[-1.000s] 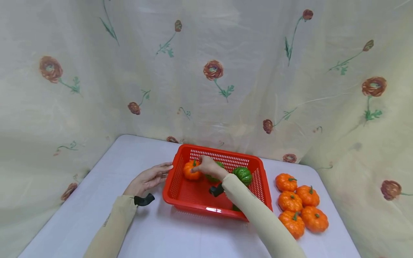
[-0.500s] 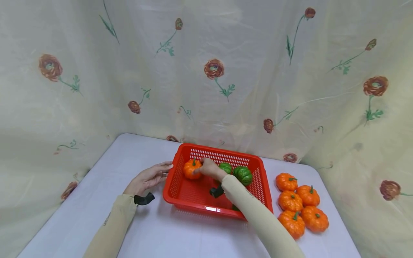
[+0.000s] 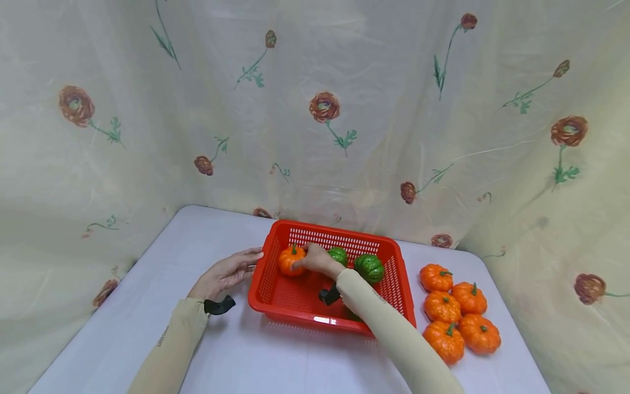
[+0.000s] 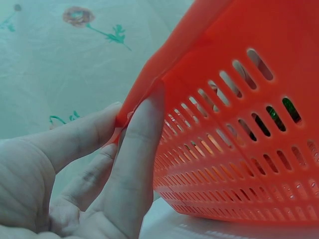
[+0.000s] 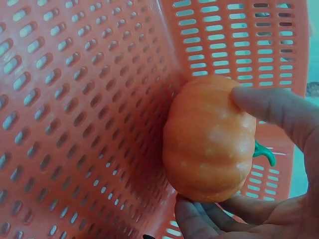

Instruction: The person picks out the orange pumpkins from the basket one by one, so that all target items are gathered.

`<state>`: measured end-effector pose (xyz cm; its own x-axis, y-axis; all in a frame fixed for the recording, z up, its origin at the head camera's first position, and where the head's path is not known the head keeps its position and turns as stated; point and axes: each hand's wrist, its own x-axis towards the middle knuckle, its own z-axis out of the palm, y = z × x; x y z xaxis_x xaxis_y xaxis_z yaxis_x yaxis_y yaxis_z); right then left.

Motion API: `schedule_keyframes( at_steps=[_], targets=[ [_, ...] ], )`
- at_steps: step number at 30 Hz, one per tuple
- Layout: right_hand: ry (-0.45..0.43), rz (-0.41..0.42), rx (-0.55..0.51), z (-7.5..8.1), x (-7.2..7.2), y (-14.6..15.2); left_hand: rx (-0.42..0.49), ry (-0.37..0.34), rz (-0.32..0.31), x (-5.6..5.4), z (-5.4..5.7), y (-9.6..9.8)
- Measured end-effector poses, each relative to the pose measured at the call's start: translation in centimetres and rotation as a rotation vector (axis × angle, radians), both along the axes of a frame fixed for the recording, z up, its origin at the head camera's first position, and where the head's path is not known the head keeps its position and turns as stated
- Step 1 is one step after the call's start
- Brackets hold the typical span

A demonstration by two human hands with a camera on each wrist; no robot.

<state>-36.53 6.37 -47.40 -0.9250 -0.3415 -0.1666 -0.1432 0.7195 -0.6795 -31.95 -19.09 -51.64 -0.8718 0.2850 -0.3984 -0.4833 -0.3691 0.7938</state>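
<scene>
A red plastic basket (image 3: 275, 298) with slotted walls stands on the table. My left hand (image 3: 228, 273) pinches its left rim, thumb on one side and fingers on the other, as the left wrist view shows. Inside, at the back left corner, is a small orange pumpkin (image 5: 209, 144) with a green stem. My right hand (image 3: 320, 259) grips this pumpkin (image 3: 290, 261) between thumb and fingers, close to the basket's walls. Two green pumpkins, one (image 3: 337, 255) beside the right hand and one (image 3: 369, 268) farther right, lie in the basket. Another green one is mostly hidden by the right sleeve.
Several orange pumpkins (image 3: 443, 306) sit grouped on the white table (image 3: 231, 339), right of the basket. A flower-printed curtain (image 3: 344, 180) hangs behind the table and along both its sides. The right forearm (image 3: 394, 328) reaches across the basket's front right part.
The right hand has shifted slightly toward the front, still holding the orange pumpkin. More of the green pumpkin beside it shows. The left hand and the basket have stayed in place.
</scene>
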Motion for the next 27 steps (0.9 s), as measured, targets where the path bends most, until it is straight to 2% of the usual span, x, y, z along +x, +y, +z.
schedule_keyframes(
  at_steps=[8, 15, 20, 27],
  targets=[
    [0.027, 0.004, 0.027, -0.1, 0.2, 0.0, 0.051, -0.007, -0.007, 0.0, 0.2, 0.1],
    [0.015, 0.037, 0.056, -0.1, 0.5, 0.1, -0.005, -0.004, 0.000, 0.1, 0.0, 0.1],
    [-0.022, 0.051, 0.037, 1.0, 0.9, 0.5, -0.015, -0.006, 0.025, 0.2, -0.2, 0.1],
    [-0.043, 0.090, 0.004, 2.7, 1.8, 1.4, 0.010, -0.008, 0.019, 0.0, -0.1, 0.2]
  ],
)
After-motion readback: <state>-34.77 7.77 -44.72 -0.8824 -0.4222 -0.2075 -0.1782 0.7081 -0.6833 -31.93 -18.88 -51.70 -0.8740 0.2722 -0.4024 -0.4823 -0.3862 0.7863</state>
